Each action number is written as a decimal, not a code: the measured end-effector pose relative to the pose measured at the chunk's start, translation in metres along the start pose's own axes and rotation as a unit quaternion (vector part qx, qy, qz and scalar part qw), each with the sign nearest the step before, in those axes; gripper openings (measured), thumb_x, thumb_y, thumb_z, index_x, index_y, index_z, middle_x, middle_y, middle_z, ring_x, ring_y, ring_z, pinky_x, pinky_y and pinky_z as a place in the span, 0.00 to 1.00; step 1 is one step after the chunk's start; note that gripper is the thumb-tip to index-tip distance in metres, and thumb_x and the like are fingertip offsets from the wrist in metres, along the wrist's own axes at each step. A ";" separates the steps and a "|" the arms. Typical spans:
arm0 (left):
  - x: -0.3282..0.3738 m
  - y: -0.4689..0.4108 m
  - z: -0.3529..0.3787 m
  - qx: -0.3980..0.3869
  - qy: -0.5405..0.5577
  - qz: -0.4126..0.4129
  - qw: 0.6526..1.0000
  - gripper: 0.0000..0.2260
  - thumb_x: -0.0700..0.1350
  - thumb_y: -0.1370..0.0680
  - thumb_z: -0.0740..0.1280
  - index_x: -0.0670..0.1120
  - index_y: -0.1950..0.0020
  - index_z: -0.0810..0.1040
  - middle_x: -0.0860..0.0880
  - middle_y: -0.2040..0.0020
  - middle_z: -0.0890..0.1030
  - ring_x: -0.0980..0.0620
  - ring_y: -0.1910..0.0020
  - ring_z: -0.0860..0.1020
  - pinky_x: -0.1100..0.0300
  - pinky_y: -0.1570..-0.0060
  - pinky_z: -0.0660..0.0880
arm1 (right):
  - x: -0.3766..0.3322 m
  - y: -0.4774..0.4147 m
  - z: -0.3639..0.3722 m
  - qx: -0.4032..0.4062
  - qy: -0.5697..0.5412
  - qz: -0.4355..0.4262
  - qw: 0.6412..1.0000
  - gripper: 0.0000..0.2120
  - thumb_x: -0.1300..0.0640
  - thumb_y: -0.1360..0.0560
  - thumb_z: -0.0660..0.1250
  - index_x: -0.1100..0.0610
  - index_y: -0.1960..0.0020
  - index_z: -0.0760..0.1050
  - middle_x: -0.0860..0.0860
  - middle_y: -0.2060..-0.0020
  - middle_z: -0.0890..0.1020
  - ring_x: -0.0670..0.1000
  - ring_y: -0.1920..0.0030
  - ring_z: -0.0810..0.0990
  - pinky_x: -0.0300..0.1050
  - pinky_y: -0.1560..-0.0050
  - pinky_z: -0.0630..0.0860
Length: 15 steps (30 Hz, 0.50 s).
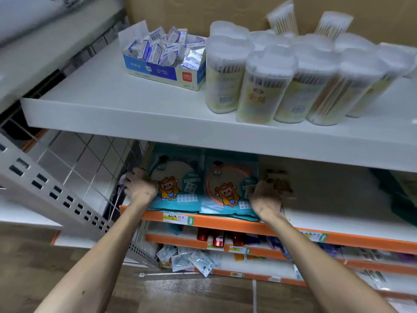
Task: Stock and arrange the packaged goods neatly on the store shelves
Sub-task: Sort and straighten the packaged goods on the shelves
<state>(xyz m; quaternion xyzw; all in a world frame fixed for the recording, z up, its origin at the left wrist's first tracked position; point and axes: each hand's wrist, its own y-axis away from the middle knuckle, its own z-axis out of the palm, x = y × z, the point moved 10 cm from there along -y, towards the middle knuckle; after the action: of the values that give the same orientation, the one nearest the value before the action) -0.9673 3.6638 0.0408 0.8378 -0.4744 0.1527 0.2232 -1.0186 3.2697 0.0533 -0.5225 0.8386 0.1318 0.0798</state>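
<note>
Teal packs (225,175) half hidden under white shelf (158,129)

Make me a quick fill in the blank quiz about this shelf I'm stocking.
Between the left hand and the right hand lie ___ teal packages.
Their shelf's front edge is ___.
The cotton swab tubs stand to the ___ of the blue box.
Missing words: two, orange, right.
</note>
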 end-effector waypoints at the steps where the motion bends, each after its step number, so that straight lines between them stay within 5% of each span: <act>1: 0.009 0.006 -0.004 0.013 -0.025 0.022 0.999 0.25 0.40 0.25 0.69 0.37 0.32 0.63 0.33 0.32 0.64 0.32 0.32 0.62 0.37 0.35 0.65 | -0.001 0.002 -0.003 0.013 0.004 -0.014 1.000 0.15 0.49 0.18 0.58 0.61 0.45 0.73 0.58 0.51 0.80 0.52 0.62 0.76 0.41 0.70 0.69; 4: 0.048 0.024 -0.005 0.028 -0.054 0.126 0.990 0.23 0.41 0.26 0.68 0.40 0.34 0.66 0.37 0.35 0.66 0.36 0.34 0.64 0.38 0.38 0.66 | -0.002 0.008 -0.010 0.017 -0.002 -0.060 0.998 0.17 0.50 0.20 0.60 0.61 0.38 0.66 0.61 0.40 0.73 0.59 0.42 0.73 0.50 0.53 0.75; 8: 0.125 0.077 0.010 0.028 -0.062 0.291 0.954 0.22 0.44 0.26 0.68 0.40 0.34 0.69 0.38 0.37 0.70 0.37 0.38 0.68 0.43 0.41 0.68 | 0.012 0.021 -0.027 0.018 0.034 -0.141 0.989 0.28 0.54 0.22 0.62 0.60 0.25 0.58 0.61 0.33 0.70 0.61 0.34 0.71 0.55 0.37 0.73; 15: 0.245 0.224 0.077 0.001 -0.141 0.522 0.841 0.32 0.48 0.25 0.65 0.47 0.22 0.59 0.46 0.22 0.58 0.45 0.23 0.58 0.45 0.29 0.60 | 0.096 0.054 -0.118 0.113 0.128 -0.187 0.967 0.26 0.46 0.26 0.64 0.56 0.31 0.70 0.57 0.32 0.72 0.60 0.36 0.71 0.54 0.40 0.71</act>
<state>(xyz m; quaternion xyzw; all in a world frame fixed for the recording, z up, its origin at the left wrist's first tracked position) -1.0342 3.3447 0.1409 0.4788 -0.8677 0.1274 0.0402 -1.1092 3.1749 0.1471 -0.6705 0.7383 -0.0493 0.0536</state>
